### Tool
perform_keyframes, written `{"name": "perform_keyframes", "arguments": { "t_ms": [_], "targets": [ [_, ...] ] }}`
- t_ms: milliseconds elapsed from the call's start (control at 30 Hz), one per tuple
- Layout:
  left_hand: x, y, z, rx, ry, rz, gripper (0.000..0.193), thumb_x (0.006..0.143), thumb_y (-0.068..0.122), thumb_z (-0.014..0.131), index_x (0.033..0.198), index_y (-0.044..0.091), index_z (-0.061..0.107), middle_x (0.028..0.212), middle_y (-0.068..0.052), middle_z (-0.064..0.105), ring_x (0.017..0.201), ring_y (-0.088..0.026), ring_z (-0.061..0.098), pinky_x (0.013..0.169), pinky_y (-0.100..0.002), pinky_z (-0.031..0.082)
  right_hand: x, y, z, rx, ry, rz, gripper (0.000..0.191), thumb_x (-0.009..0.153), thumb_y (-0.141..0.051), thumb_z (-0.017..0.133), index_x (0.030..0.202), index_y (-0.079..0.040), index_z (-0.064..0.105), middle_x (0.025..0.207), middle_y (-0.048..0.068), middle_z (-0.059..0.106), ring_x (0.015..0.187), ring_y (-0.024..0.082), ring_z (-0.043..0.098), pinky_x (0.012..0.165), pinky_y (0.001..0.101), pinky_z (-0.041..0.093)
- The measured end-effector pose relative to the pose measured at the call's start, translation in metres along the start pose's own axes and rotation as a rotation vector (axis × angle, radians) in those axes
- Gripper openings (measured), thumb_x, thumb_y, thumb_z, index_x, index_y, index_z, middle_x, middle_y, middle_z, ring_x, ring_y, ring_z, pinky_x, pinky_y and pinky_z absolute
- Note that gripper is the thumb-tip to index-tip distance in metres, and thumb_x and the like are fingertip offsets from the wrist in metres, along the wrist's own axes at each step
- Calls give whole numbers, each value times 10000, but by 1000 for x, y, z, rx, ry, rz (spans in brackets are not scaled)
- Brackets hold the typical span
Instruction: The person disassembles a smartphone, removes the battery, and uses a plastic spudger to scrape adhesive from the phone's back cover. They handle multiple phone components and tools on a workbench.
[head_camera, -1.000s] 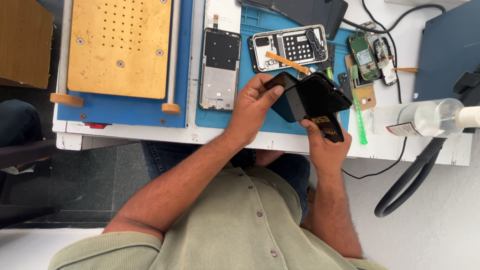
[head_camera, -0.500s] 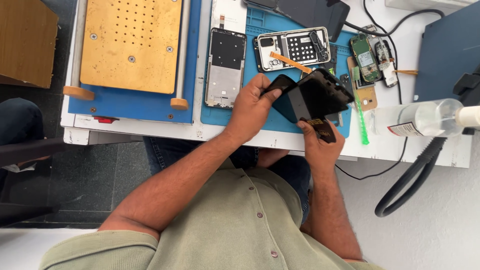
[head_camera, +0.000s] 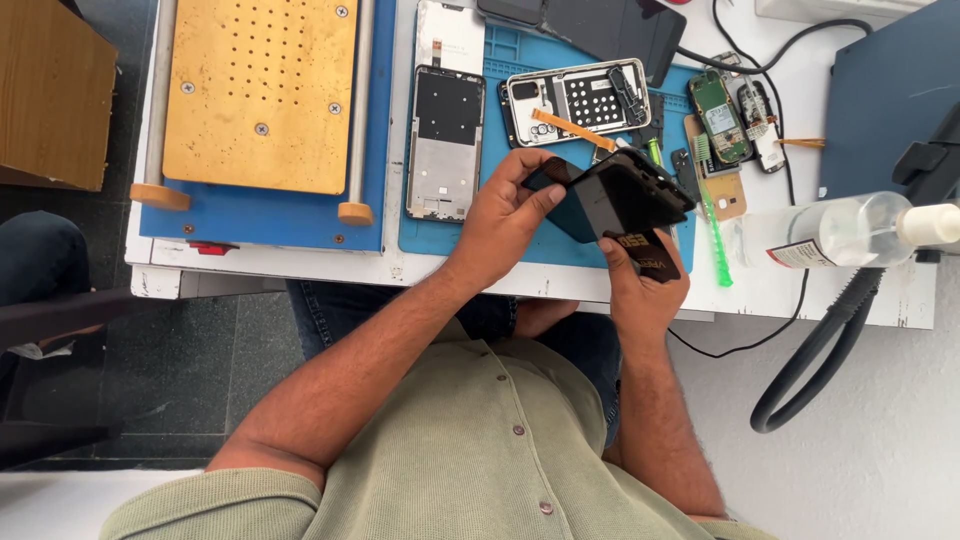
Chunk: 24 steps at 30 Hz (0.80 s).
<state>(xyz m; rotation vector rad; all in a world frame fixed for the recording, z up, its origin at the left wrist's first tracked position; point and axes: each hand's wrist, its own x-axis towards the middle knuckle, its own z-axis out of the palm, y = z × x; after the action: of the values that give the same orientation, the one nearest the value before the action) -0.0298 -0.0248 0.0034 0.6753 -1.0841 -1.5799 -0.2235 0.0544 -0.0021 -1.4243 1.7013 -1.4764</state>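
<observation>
You hold a black, flat, rectangular phone body above the blue rubber work mat, which serves here as the landmark. The phone hangs tilted over the mat's near right corner, close to the front edge of the white bench.

Your left hand is curled around the phone's left end, thumb and fingers pinching its edge. Your right hand is closed from below on the phone's lower edge, and it also presses a small dark card with gold print against the phone's underside.

On the mat, just beyond the phone, lies a white phone frame with an orange ribbon cable. On the mat's left part lies a grey and black phone mid-frame. Left of the mat stands a blue machine with a gold perforated plate. Right of the mat lie a green plastic pry tool, a small green circuit board and a clear plastic bottle lying on its side.
</observation>
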Motion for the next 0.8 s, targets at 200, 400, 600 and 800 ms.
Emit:
{"name": "perform_keyframes", "arguments": {
  "t_ms": [200, 400, 600, 800],
  "targets": [
    [1, 11, 1, 10, 11, -65, 261, 1018, 92, 681, 1258, 25, 604, 1088, -40, 701, 1029, -90, 676, 921, -252, 591, 24, -20, -12, -9, -33, 268, 278, 882, -97, 877, 1070, 28, 715, 979, 103, 773, 868, 164, 742, 770, 255, 591],
    [3, 21, -5, -402, -109, -117, 495, 1042, 359, 654, 1388, 16, 565, 1204, -81, 695, 1160, -183, 647, 1067, -382, 529, 56, -49, -20, 692, -334, 330, 327, 903, -6, 810, 1193, 32, 666, 1104, 152, 746, 964, 257, 753, 774, 406, 653],
    [4, 10, -10, -1025, -203, -331, 678, 1038, 607, 449, 1427, 63, 558, 1298, -127, 671, 1249, -238, 632, 1095, -437, 514, 62, -68, -2, 764, -489, 399, 350, 927, 22, 815, 1241, 30, 663, 1102, 146, 748, 934, 238, 739, 751, 349, 610],
    [4, 1, -12, -1027, -230, -315, 513, 1094, 421, 447, 1328, -7, 605, 1291, -177, 666, 1197, -306, 668, 1087, -485, 563, 64, -71, 18, 447, -451, 349, 263, 989, -154, 736, 1166, 30, 676, 1033, 114, 747, 868, 204, 728, 732, 335, 623]
  ]
}}
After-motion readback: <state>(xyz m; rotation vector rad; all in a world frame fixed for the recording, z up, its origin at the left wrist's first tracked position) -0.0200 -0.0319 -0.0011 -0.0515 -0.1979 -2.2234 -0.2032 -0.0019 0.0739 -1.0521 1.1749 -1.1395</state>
